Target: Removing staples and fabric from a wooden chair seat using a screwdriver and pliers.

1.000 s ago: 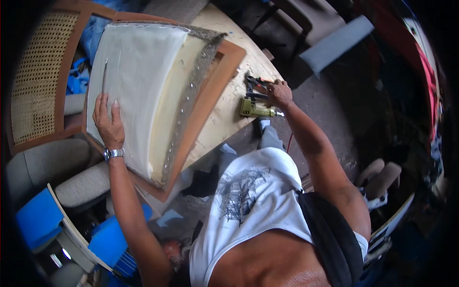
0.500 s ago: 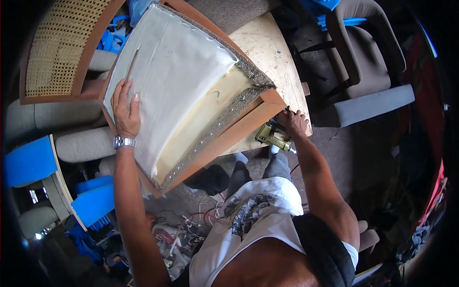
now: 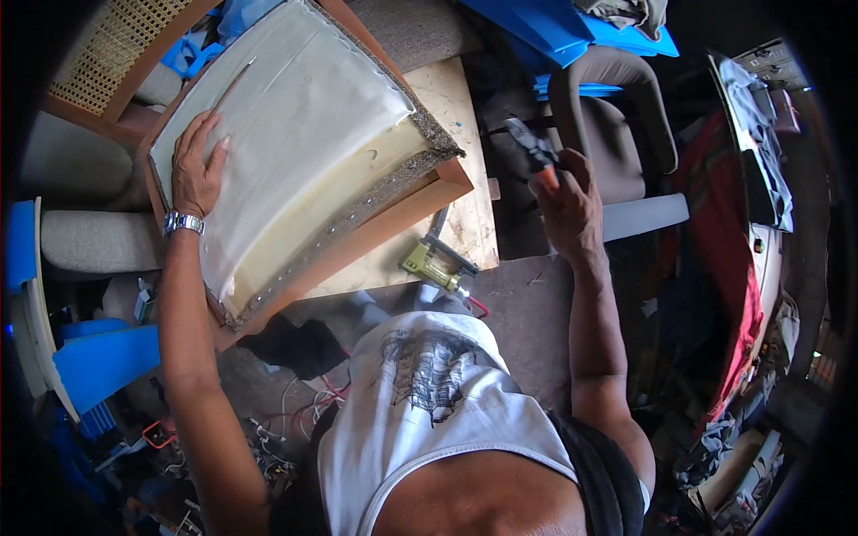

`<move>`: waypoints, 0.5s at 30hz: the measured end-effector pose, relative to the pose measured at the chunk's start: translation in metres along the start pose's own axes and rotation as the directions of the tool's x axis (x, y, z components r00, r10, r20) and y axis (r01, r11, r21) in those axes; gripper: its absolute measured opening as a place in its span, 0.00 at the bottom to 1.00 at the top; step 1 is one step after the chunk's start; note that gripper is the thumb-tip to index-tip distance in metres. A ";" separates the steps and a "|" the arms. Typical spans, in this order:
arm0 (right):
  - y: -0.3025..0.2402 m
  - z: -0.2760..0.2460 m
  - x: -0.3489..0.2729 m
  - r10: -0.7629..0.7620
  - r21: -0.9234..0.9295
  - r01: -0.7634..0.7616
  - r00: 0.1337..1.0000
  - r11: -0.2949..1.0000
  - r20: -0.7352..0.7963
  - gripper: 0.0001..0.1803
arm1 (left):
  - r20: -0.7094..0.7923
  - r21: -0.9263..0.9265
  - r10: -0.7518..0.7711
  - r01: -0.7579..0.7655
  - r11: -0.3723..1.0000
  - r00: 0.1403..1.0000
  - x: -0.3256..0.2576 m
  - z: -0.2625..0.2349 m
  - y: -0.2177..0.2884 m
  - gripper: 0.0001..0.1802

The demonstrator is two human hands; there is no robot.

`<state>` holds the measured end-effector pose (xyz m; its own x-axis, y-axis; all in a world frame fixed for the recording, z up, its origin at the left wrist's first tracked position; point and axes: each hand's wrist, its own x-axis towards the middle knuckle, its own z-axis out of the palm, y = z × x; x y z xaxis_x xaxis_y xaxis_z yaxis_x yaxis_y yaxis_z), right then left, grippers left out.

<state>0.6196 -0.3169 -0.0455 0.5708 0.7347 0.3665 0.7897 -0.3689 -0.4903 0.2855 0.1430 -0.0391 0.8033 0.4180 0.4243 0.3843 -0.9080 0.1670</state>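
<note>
A wooden frame (image 3: 357, 234) with white padding (image 3: 295, 107) over yellowish foam lies at an angle across a plywood board. On the padding rests my left hand (image 3: 198, 170), its fingers stretched out and the thumb apart. A thin pointed rod (image 3: 234, 85) meets its fingertips; whether the hand also grips it underneath is hidden. My right hand (image 3: 574, 204) is closed around the orange handles of pliers (image 3: 532, 147), raised beyond the frame's right corner. Between the frame and my body, a green staple gun (image 3: 429, 263) lies on the board, touched by neither hand.
The plywood board (image 3: 469, 214) has an edge near my legs. A red hose (image 3: 481, 306) runs from the staple gun. Grey chairs (image 3: 612, 134) and blue panels (image 3: 527, 27) stand at the far right. A cane-backed frame (image 3: 134, 54) is far left; cables (image 3: 304, 406) litter the floor.
My right hand has left the staple gun's place by the frame corner and is now farther out with pliers. The left hand stays on the padding. The whole view has shifted.
</note>
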 end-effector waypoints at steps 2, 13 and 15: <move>-0.021 -0.017 0.002 -0.118 -0.129 0.124 0.992 0.984 0.046 0.14 | 0.014 0.017 -0.025 0.024 1.000 1.000 0.002 0.005 0.000 0.24; -0.045 -0.014 0.017 -0.183 -0.320 0.224 0.971 0.921 0.156 0.15 | -0.030 0.007 -0.016 0.017 1.000 0.999 -0.003 0.007 -0.006 0.24; -0.046 -0.014 0.011 -0.241 -0.265 0.297 0.944 0.917 0.226 0.13 | -0.032 0.013 -0.014 0.015 1.000 0.999 -0.002 0.008 -0.008 0.23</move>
<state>0.5927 -0.2994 -0.0078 0.2979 0.9111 0.2849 0.9536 -0.2708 -0.1313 0.2844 0.1495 -0.0482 0.7828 0.4297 0.4501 0.4016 -0.9014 0.1620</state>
